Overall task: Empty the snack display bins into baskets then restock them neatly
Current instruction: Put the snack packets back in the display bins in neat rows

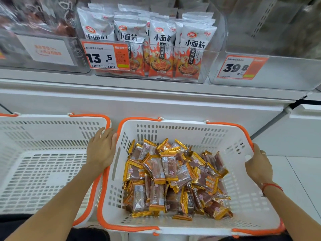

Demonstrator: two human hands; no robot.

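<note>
- right basket (243, 202), lower centre: white slotted plastic with an orange rim, holding a heap of small gold-edged snack packs (175, 180).
- left basket (43, 171), lower left: same make, touching its neighbour.
- left hand (101, 150) lies flat with fingers straight against the right basket's left wall.
- right hand (258, 164) grips its right rim.
- clear bin (208, 66), upper centre: upright silver-and-orange bags (161, 49) marked "小面筋"; tag (106, 55) reads "13.5".
- upper right tag (241, 66): "39.8".

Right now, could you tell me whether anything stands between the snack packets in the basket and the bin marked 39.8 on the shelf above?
Nothing visible does. The snack packets lie uncovered in the basket, and the bin above right looks open-topped.
</note>
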